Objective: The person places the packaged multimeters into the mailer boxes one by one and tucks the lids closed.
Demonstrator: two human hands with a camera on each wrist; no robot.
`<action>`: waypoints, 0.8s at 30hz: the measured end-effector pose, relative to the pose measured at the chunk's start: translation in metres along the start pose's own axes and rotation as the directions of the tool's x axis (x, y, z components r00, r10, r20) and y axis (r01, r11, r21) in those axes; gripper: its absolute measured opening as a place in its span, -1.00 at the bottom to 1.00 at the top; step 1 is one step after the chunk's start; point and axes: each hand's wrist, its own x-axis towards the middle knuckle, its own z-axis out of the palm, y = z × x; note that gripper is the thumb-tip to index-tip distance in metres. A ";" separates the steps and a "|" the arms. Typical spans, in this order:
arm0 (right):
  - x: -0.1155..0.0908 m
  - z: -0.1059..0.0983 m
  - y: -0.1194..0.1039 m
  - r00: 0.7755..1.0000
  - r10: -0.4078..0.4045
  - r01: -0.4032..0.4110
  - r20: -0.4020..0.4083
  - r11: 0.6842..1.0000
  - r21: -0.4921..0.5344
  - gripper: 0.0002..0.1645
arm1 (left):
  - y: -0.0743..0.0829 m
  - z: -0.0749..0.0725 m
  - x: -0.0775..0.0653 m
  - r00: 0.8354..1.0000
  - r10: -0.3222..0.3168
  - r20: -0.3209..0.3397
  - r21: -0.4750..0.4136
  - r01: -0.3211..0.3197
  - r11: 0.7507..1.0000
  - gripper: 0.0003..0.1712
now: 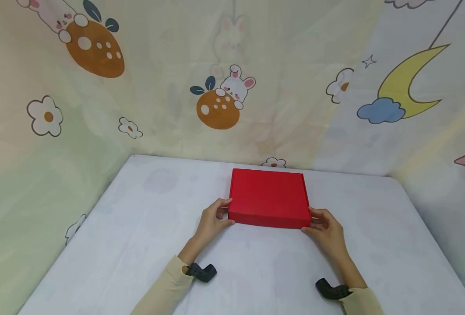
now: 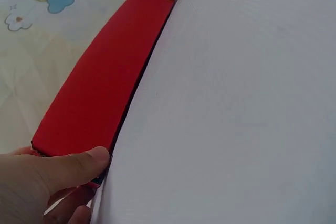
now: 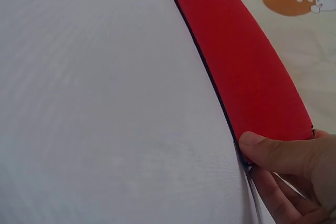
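A flat red cardboard box (image 1: 269,194) with its lid down is on the white table, toward the far edge. My left hand (image 1: 213,218) grips its near left corner, thumb at the front and fingers along the side. At the near right corner my right hand (image 1: 328,232) holds the box the same way. The left wrist view shows the left thumb (image 2: 79,169) pressed on the box's red front face (image 2: 102,77). In the right wrist view the right thumb (image 3: 273,150) lies on that front face, near its lower edge. The box's inside is hidden.
The white tabletop (image 1: 252,271) spreads around the box, with its back edge close behind. A printed cloth (image 1: 169,87) with rabbits, flowers and a moon hangs behind and at the sides. Black wrist cameras (image 1: 202,272) sit on both wrists.
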 end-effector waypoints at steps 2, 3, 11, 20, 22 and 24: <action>0.000 0.001 -0.002 1.000 -0.022 0.021 -0.014 0.999 -0.029 -0.33 | 0.003 0.000 -0.001 1.000 0.007 -0.004 0.040 -0.007 0.999 -0.30; 0.000 0.002 -0.003 0.999 -0.037 0.036 -0.018 0.999 -0.040 -0.33 | 0.005 0.000 -0.002 1.000 0.011 -0.008 0.053 -0.010 0.999 -0.31; 0.004 0.007 -0.003 0.992 -0.090 0.086 -0.088 0.995 -0.050 -0.36 | 0.010 0.000 0.005 0.999 0.023 -0.025 0.086 -0.021 0.996 -0.30; 0.012 -0.004 -0.017 0.997 -0.019 0.036 0.081 0.974 -0.222 -0.20 | 0.020 -0.009 0.012 0.994 -0.094 0.060 0.276 0.074 0.958 -0.08; 0.016 -0.005 -0.024 0.994 -0.020 0.054 0.104 0.942 -0.332 -0.06 | 0.025 -0.012 0.016 0.992 -0.106 0.072 0.383 0.071 0.921 0.13; 0.019 -0.004 -0.030 0.989 -0.041 0.099 0.140 0.893 -0.439 0.11 | 0.032 -0.013 0.020 0.992 -0.090 0.086 0.477 0.038 0.878 0.31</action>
